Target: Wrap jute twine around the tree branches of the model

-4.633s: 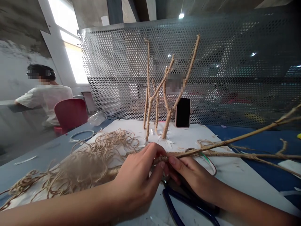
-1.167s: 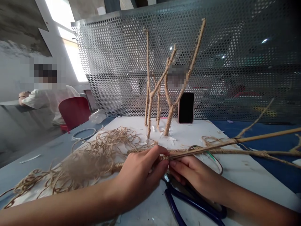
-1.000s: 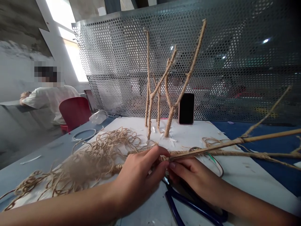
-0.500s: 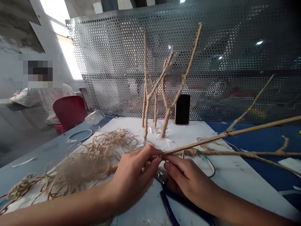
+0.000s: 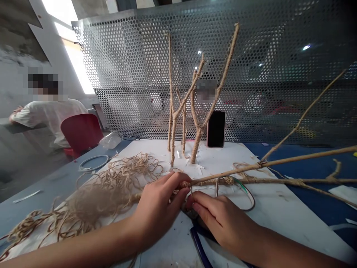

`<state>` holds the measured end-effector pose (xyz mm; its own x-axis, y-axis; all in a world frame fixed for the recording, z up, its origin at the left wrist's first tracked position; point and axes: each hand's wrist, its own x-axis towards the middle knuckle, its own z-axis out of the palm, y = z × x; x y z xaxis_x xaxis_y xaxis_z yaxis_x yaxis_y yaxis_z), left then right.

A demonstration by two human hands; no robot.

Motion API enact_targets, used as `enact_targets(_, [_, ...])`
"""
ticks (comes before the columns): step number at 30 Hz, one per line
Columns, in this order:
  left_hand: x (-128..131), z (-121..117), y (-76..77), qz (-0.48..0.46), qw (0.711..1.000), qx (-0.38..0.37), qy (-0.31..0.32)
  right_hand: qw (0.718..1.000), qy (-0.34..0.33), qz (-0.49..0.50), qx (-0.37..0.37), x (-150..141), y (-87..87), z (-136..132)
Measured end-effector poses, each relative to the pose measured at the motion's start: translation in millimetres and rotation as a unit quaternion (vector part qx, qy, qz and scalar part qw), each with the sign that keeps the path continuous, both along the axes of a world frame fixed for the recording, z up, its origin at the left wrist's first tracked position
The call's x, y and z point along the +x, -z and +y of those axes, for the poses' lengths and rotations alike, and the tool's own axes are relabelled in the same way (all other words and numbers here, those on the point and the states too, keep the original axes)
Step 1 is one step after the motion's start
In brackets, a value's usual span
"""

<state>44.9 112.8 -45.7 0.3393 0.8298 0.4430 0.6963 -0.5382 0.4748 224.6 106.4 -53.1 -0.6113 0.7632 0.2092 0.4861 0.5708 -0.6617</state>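
My left hand point(image 5: 160, 203) is closed around the wrapped end of a forked branch point(image 5: 228, 172), which slants up to the right. Twine coils circle the branch at the fingertips. My right hand point(image 5: 223, 219) sits just below, thumb and fingers pinched on a short strand of twine point(image 5: 191, 190) that runs up to the branch. A blue-handled tool point(image 5: 198, 243) lies beneath my right hand, its metal head mostly hidden. Behind the held branch, another twine-wrapped branch point(image 5: 275, 181) lies on the white board point(image 5: 267, 212). A loose heap of twine point(image 5: 136, 167) spreads left of my left hand.
Several twine-wrapped branches point(image 5: 197, 139) stand upright at the back of the board, beside a phone point(image 5: 216, 129). A perforated metal screen point(image 5: 134, 78) rises behind. A white ring point(image 5: 94, 162) and plastic bag point(image 5: 111, 140) lie left. A person point(image 5: 47, 111) sits on a red chair point(image 5: 82, 130).
My right hand has shifted slightly down, away from the branch, with a strand stretched between. The branch has turned, so its side twig now points up at the right. The view has shifted slightly.
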Motion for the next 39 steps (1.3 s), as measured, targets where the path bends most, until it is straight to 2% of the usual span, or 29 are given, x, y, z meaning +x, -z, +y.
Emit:
enact_targets(6, [2.7,-1.0,-1.5,0.039,0.998,-0.050,0.007,0.999,-0.009,-0.042,0.021,1.7,3.7,2.5])
enact_targets(17, [2.2,-1.3,-7.0,0.010,0.994,-0.092,0.056,0.998,-0.035,-0.039,0.019,2.9,2.8,3.6])
enact_targets(26, [1.6,-0.7,-4.1,0.021,0.996,-0.071,0.057,0.999,-0.042,-0.001,-0.004,3.1,1.0,3.8])
enact_targets(33, [1.4,-4.1,-7.8,0.070,0.992,-0.075,0.080,0.998,-0.049,0.023,-0.014,4.6,-0.2,5.9])
enact_targets(39, [1.5,-4.9,-6.7,0.085,0.994,-0.052,0.049,0.998,-0.048,0.027,-0.009,4.9,-0.9,4.7])
